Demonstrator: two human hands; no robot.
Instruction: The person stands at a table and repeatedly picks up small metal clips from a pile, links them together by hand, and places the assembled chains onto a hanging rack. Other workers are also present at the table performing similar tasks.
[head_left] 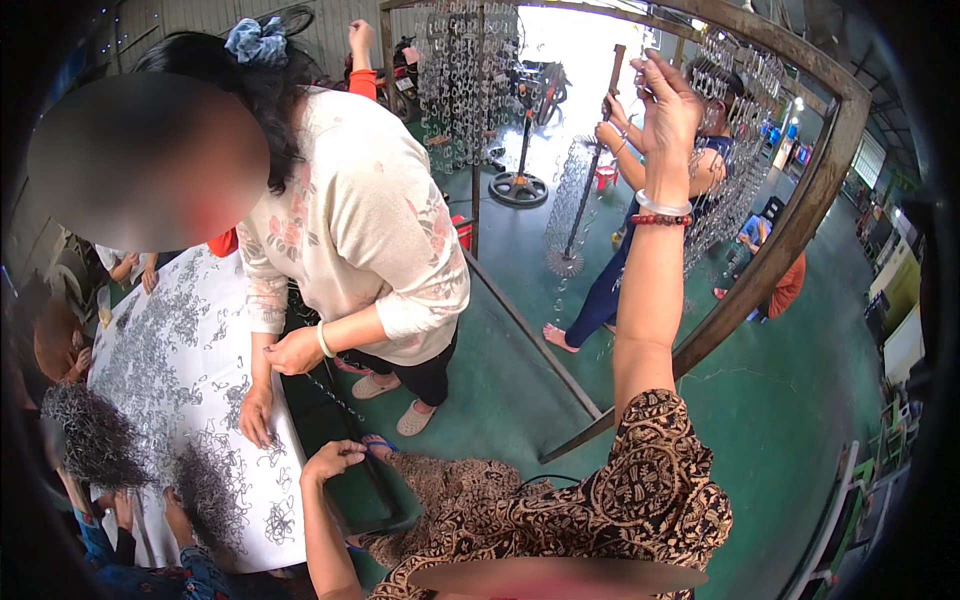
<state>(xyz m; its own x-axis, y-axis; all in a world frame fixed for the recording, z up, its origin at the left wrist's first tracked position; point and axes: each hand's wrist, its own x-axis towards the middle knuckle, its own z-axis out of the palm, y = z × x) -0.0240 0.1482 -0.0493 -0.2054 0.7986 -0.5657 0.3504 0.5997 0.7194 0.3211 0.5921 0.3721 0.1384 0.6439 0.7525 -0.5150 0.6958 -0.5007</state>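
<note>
My right hand (668,108) is raised high beside strands of linked metal hooks (735,225) that hang from a frame. Its thumb and fingers are pinched together near the top; what they grip is too small to make out. Low beside the table edge, my left hand (332,460) is closed in a pinch, and anything between its fingertips cannot be made out. Loose dark wire hooks (215,500) lie in heaps and scattered over the white-covered table (285,545), left of my left hand. A co-worker's hand (257,415) touches hooks there; their other hand holds a short hook chain (335,395).
The metal frame (800,235) arches over my right arm, with its foot bar (530,335) near the floor. More hook strands (465,90) hang at the back. A co-worker in a cream sweater (375,220) stands close on the left. Another person holds a pole (590,190) beyond the frame.
</note>
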